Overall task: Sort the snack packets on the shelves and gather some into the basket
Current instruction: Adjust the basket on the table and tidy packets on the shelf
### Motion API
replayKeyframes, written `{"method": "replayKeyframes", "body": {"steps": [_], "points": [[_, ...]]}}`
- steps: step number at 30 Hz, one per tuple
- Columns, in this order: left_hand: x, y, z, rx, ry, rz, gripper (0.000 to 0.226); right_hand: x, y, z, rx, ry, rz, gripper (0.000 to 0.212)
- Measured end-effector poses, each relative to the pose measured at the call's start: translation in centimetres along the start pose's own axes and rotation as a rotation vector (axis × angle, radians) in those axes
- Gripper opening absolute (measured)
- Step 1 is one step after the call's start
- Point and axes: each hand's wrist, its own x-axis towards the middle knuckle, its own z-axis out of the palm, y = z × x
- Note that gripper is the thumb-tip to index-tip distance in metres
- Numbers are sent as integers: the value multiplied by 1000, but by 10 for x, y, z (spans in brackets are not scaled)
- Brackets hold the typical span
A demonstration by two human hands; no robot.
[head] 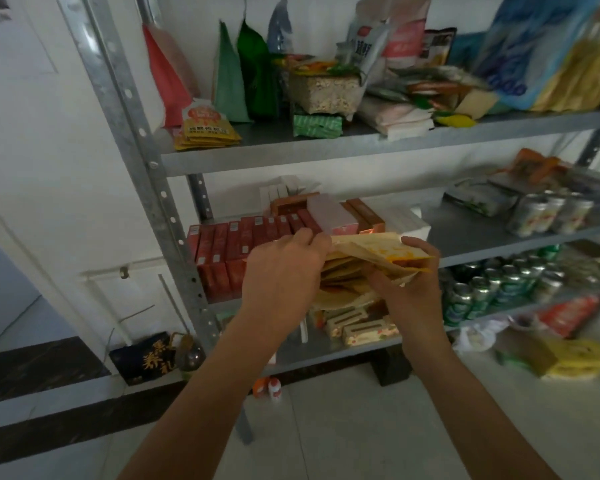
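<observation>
Both hands hold a fanned stack of yellow snack packets [364,261] in front of the middle shelf [471,237]. My left hand [284,268] grips the stack's left end, fingers curled over the top edge. My right hand [413,282] pinches the right end, thumb on the top packet. A matching pile of yellow packets [207,128] lies at the left of the top shelf [326,150]. No basket is in view.
Red boxes [236,244] fill the middle shelf's left; cans [548,213] stand at its right. Green cans [492,285] and boxed snacks [361,327] sit lower. Bags crowd the top shelf. A steel upright [142,140] stands left; packets [575,358] lie on the floor.
</observation>
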Motion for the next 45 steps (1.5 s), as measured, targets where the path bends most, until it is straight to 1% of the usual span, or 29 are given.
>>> {"method": "replayKeyframes", "body": {"steps": [3,6,7,9,10,12,16,17,19,20,21,22,25,26,27,28,29,32,34,36,40,42,43,45], "points": [[15,16,8,5,9,28,20,5,-6,-25,-27,-32,69,67],[30,33,18,-64,-62,5,6,8,-9,-50,-183,-35,87,71],[36,36,23,-119,-93,-47,16,9,-10,-56,-238,-52,94,72],[50,43,39,-308,-133,-122,29,13,-15,-72,-306,-76,130,73],[56,47,45,-396,-155,-145,30,15,-17,-80,-315,-88,157,74],[67,57,60,-490,-201,-147,28,21,-22,-99,-339,-109,207,80],[87,79,78,-616,-363,-54,25,30,-24,-147,-460,-213,202,81],[93,84,82,-654,-405,-38,24,35,-20,-160,-556,-188,178,82],[107,97,91,-713,-499,-6,25,49,-7,-185,-773,-28,55,85],[115,105,95,-729,-549,13,27,57,-2,-197,-819,15,-7,85],[123,114,101,-740,-594,34,31,66,3,-210,-816,46,-41,81],[132,124,107,-755,-631,49,35,75,3,-222,-766,49,-35,70],[167,161,132,-801,-707,61,42,97,-3,-259,-454,-3,72,23],[181,177,142,-802,-730,70,44,104,-3,-274,-418,15,73,14],[195,194,151,-803,-756,90,44,112,-1,-291,-421,71,67,9],[209,213,160,-805,-782,119,44,119,0,-308,-415,148,71,8],[222,235,166,-813,-802,155,44,127,2,-327,-409,223,75,11],[259,302,175,-888,-869,222,48,144,2,-386,-387,377,132,18],[281,341,179,-948,-933,298,39,153,-1,-424,-366,446,143,18],[299,376,185,-940,-972,361,32,161,-6,-456,-372,492,134,18],[326,447,200,-917,-887,385,24,168,-13,-512,-396,570,139,20],[337,481,207,-961,-920,389,23,166,-17,-539,-353,575,154,15],[341,498,211,-973,-936,418,21,165,-20,-553,-310,564,154,12],[349,530,219,-990,-964,487,24,164,-23,-578,-291,563,158,14]]}}
